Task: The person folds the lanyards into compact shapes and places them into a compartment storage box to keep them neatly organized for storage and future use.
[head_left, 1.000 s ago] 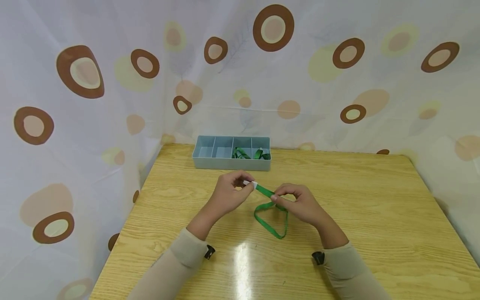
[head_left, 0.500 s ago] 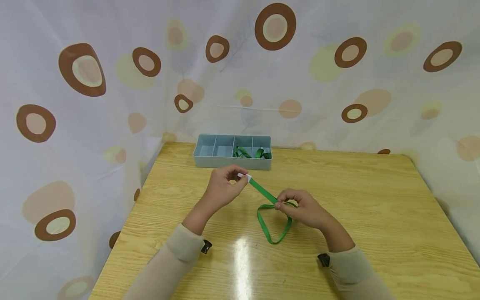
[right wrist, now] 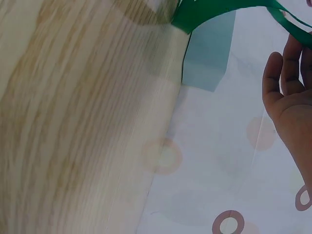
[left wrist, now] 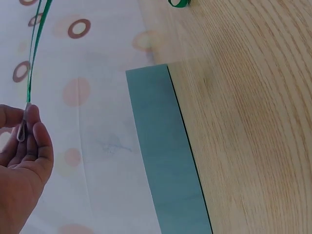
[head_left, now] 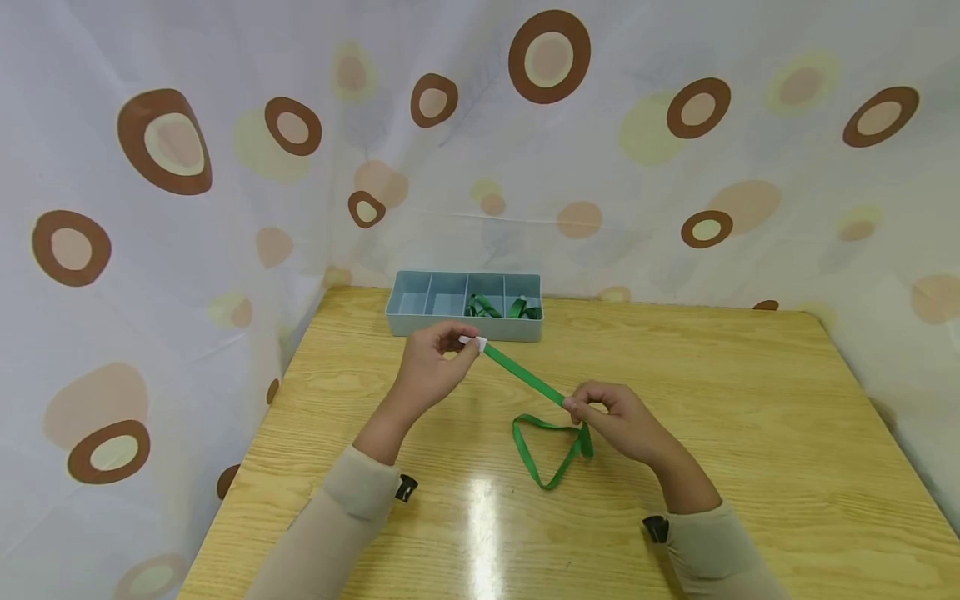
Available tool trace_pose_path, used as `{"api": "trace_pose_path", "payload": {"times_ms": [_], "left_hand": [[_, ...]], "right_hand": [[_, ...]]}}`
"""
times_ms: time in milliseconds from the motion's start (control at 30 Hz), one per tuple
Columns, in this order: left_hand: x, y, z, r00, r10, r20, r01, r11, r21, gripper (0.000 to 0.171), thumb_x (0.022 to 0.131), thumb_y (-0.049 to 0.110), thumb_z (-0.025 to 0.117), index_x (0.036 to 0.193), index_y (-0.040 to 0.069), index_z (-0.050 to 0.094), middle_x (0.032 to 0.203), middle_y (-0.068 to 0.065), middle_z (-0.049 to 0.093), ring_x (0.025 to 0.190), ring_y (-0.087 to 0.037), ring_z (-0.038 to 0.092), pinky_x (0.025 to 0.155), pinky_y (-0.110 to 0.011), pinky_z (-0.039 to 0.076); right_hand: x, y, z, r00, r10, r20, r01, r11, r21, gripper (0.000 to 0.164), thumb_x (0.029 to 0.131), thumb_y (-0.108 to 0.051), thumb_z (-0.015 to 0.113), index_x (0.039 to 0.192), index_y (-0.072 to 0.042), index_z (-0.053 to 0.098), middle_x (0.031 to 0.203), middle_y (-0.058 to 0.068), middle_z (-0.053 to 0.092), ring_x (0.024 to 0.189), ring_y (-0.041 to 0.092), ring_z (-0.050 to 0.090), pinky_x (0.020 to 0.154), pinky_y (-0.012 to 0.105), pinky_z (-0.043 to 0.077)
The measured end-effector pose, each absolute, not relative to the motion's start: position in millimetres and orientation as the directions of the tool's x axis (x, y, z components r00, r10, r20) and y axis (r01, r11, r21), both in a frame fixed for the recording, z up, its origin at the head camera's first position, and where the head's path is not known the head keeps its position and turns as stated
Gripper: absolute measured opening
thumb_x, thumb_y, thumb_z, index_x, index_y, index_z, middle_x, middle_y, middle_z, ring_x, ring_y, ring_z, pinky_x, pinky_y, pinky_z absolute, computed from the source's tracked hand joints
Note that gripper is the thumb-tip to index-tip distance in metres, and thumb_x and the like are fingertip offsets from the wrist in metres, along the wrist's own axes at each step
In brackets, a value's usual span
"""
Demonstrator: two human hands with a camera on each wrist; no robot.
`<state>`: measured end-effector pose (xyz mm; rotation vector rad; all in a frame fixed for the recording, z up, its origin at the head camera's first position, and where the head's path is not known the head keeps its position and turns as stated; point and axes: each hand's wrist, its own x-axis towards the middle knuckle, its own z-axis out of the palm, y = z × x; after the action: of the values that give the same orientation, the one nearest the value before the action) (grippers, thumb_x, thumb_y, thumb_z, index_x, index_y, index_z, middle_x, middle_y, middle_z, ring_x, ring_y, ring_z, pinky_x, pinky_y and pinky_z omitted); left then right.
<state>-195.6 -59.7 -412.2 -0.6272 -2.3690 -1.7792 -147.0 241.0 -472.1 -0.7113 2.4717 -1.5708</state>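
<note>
Between my two hands stretches a green lanyard (head_left: 525,377), its strap running taut and slanting down to the right. My left hand (head_left: 427,367) pinches the white clip end (head_left: 480,343) between thumb and fingers. That clip (left wrist: 21,130) shows side-on in the left wrist view, held in the left fingers. Farther along the strap, my right hand (head_left: 618,423) pinches it with thumb and forefinger. The remaining strap hangs below the right hand in a loose loop. In the right wrist view the green strap (right wrist: 209,13) passes near the right hand (right wrist: 295,105), whose fingertips are partly out of frame.
A grey-blue box (head_left: 465,327) with several compartments stands at the back of the wooden table (head_left: 750,400). Green lanyards (head_left: 483,307) lie in its two right compartments. A patterned curtain (head_left: 637,50) hangs behind and along the sides.
My left hand has moved left and away from me with the white clip. My right hand has shifted slightly right, so the strap between them is longer and straighter.
</note>
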Motion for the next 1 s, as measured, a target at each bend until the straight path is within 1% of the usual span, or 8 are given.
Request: {"api": "trace_pose_path", "payload": {"times_ms": [167, 300, 433, 567, 700, 800, 900, 1000], "left_hand": [[-197, -66, -406, -0.921, 0.208, 0.329, 0.373, 0.230, 0.899, 0.015, 0.093, 0.004, 0.064, 0.105, -0.002, 0.070, 0.104, -0.017, 0.070, 0.086, -0.026, 0.069, 0.074, -0.037, 0.057], [-201, -73, -405, -0.927, 0.177, 0.330, 0.363, 0.210, 0.908, 0.015, 0.093, 0.003, 0.064, 0.104, -0.004, 0.070, 0.102, -0.020, 0.069, 0.087, -0.034, 0.070, 0.070, -0.029, 0.056], [-204, -80, -404, -0.924, 0.148, 0.352, 0.378, 0.216, 0.900, 0.015, 0.093, 0.004, 0.064, 0.104, -0.005, 0.069, 0.099, -0.021, 0.069, 0.086, -0.039, 0.069, 0.072, -0.032, 0.056], [-205, -85, -403, -0.924, 0.105, 0.369, 0.383, 0.231, 0.894, 0.015, 0.093, 0.004, 0.065, 0.103, -0.005, 0.069, 0.096, -0.022, 0.069, 0.085, -0.036, 0.069, 0.073, -0.038, 0.057], [-207, -88, -402, -0.921, 0.071, 0.382, 0.388, 0.240, 0.890, 0.015, 0.092, 0.004, 0.065, 0.103, -0.006, 0.069, 0.095, -0.023, 0.070, 0.083, -0.034, 0.069, 0.072, -0.033, 0.057], [-208, -90, -402, -0.920, 0.048, 0.388, 0.388, 0.237, 0.890, 0.015, 0.092, 0.003, 0.065, 0.103, -0.006, 0.069, 0.095, -0.023, 0.070, 0.081, -0.031, 0.068, 0.071, -0.027, 0.057], [-208, -92, -401, -0.920, 0.033, 0.391, 0.388, 0.230, 0.893, 0.015, 0.092, 0.003, 0.065, 0.102, -0.007, 0.069, 0.095, -0.024, 0.070, 0.079, -0.028, 0.068, 0.069, -0.025, 0.056], [-208, -94, -401, -0.919, 0.021, 0.394, 0.389, 0.225, 0.893, 0.015, 0.092, 0.003, 0.065, 0.103, -0.007, 0.069, 0.095, -0.025, 0.070, 0.078, -0.025, 0.068, 0.070, -0.024, 0.056]], "right_hand": [[-145, 247, -470, -0.871, -0.465, 0.157, -0.326, 0.310, -0.893, 0.023, 0.101, -0.016, 0.056, 0.079, -0.009, 0.060, 0.083, 0.013, 0.061, 0.081, 0.021, 0.056, 0.076, 0.032, 0.047], [-143, 254, -470, -0.861, -0.485, 0.150, -0.324, 0.297, -0.899, 0.018, 0.099, -0.015, 0.060, 0.081, -0.014, 0.062, 0.085, 0.010, 0.062, 0.085, 0.018, 0.059, 0.081, 0.035, 0.047], [-140, 261, -471, -0.840, -0.523, 0.143, -0.340, 0.301, -0.891, 0.011, 0.096, -0.014, 0.065, 0.085, -0.016, 0.063, 0.090, 0.006, 0.064, 0.089, 0.017, 0.060, 0.086, 0.039, 0.047], [-138, 267, -470, -0.827, -0.547, 0.134, -0.347, 0.307, -0.886, 0.008, 0.096, -0.013, 0.063, 0.088, -0.014, 0.064, 0.094, 0.006, 0.065, 0.092, 0.016, 0.060, 0.086, 0.038, 0.047], [-137, 272, -468, -0.826, -0.546, 0.141, -0.342, 0.286, -0.895, 0.016, 0.100, -0.010, 0.056, 0.088, -0.009, 0.066, 0.091, 0.011, 0.065, 0.088, 0.018, 0.059, 0.080, 0.035, 0.046], [-137, 276, -467, -0.826, -0.541, 0.158, -0.345, 0.264, -0.901, 0.021, 0.102, -0.007, 0.051, 0.087, -0.010, 0.067, 0.088, 0.015, 0.063, 0.083, 0.022, 0.057, 0.073, 0.034, 0.046], [-137, 281, -468, -0.834, -0.525, 0.170, -0.336, 0.240, -0.910, 0.023, 0.101, -0.006, 0.051, 0.086, -0.012, 0.067, 0.087, 0.018, 0.062, 0.081, 0.025, 0.056, 0.068, 0.037, 0.046], [-137, 287, -469, -0.841, -0.513, 0.174, -0.324, 0.218, -0.921, 0.021, 0.100, -0.003, 0.052, 0.086, -0.010, 0.067, 0.088, 0.020, 0.061, 0.082, 0.028, 0.057, 0.069, 0.038, 0.049]]}}
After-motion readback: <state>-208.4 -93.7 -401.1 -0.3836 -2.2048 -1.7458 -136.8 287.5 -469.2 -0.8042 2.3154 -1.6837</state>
